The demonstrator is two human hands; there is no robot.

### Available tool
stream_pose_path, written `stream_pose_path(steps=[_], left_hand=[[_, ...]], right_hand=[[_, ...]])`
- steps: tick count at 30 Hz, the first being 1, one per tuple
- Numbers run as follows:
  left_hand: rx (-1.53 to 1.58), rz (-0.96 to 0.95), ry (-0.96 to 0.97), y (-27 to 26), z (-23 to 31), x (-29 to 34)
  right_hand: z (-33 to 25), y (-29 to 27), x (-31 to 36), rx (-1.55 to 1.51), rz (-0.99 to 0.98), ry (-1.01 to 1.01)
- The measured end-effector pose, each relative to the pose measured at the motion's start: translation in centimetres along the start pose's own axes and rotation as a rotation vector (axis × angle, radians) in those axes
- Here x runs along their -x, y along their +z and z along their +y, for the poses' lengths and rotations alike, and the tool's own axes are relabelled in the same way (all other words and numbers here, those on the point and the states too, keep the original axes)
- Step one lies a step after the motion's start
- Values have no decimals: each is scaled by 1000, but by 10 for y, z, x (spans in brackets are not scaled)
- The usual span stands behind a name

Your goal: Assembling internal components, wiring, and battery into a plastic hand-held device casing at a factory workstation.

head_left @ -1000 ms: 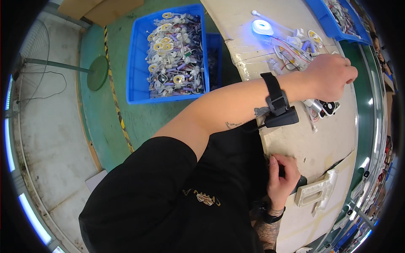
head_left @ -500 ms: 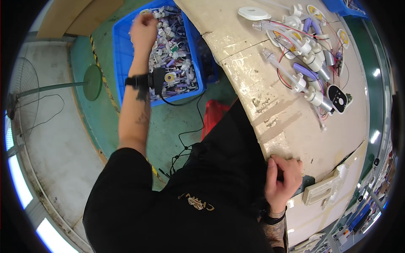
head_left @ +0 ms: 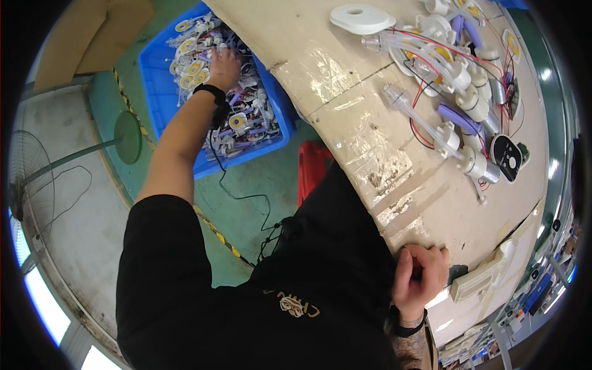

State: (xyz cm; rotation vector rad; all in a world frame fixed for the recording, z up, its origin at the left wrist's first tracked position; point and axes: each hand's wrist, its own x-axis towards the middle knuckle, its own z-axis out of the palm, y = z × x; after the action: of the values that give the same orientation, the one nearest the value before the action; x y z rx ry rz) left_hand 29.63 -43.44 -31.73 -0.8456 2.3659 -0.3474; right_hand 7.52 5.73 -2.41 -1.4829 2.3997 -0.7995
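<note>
My left hand reaches down into a blue plastic bin, its fingers spread among a heap of small wired assemblies with white plastic parts, yellow rings and purple cylinders. The fingertips are partly lost among the parts. My right hand rests at the edge of the worktable, fingers curled in and nothing visible in them. Farther along the table lie several motor-and-tube assemblies with red and black wires, metal cylinders and clear tubing.
A white oval plastic piece lies at the table's far edge. A beige plastic fixture sits beyond my right hand. Under the table edge is a red plastic object. To the left stand a fan and cardboard; a black cable hangs from my left wrist.
My left hand has gone from above the bin's far left side down into the heap, its fingers opening out. The view has shifted slightly; my right hand stays at the table edge.
</note>
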Motion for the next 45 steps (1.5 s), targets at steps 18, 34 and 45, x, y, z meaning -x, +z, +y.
stream_pose_path(steps=[18,34,45], left_hand=[[48,-3,-246,37,9,24],[178,321,-347,60,18,23],[214,324,-322,69,8,25]], right_hand=[[1,-1,-5,-7,0,14],[1,1,-2,2,15,16],[1,0,-4,-3,9,24]])
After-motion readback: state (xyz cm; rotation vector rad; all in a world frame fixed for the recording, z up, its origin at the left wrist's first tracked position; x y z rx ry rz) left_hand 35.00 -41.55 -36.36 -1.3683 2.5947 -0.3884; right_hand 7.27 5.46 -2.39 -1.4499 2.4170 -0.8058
